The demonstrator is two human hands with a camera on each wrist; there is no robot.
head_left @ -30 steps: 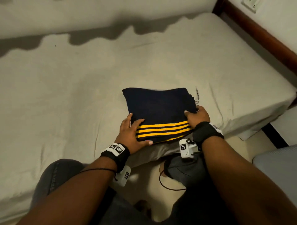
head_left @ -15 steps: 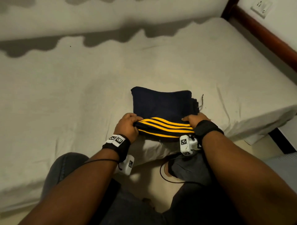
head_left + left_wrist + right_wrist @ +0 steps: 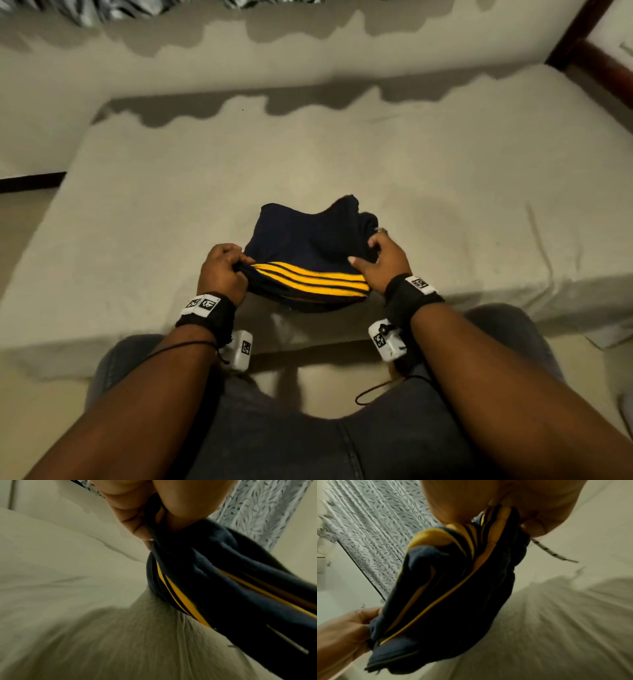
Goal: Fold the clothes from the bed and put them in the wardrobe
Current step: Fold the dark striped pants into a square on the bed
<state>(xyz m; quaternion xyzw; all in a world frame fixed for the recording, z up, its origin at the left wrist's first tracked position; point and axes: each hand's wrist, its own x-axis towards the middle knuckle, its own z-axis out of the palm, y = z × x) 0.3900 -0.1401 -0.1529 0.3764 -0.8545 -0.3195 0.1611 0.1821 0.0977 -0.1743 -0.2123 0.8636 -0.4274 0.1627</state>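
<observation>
Hands: left hand (image 3: 223,270) and right hand (image 3: 383,262) both curling fingers round opposite ends, gripping the folded navy garment (image 3: 308,246).
Garment: hanging at centre frame, lifting off the bed (image 3: 137,222), yellow stripes facing the lower edge.
Background: patterned curtain (image 3: 368,527) showing at upper left, right-wrist view.
</observation>
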